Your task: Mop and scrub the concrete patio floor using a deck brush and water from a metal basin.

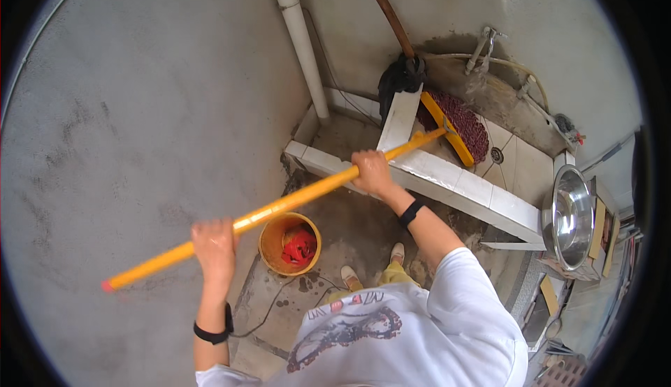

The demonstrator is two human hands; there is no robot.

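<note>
Both of my hands grip the long yellow handle of a flat mop [299, 197]. My left hand [214, 243] is around it towards its pink-tipped end, at the left. Nearer the mop head, my right hand [372, 171] closes on the same handle, just above the sink's white-tiled edge [445, 171]. The mop head, a yellow bar with dark red and white yarn [464, 125], lies tilted inside the tiled floor-level basin, close to the round drain [496, 155]. Water runs from a wall tap [488, 36] behind the mop head.
A yellow bucket [265, 245] holding something red stands on the wet floor below the handle. A steel basin [548, 219] rests at the right end of the sink. A black plastic bag [393, 80] and a wooden pole [390, 12] stand at the back by a white pipe [301, 41].
</note>
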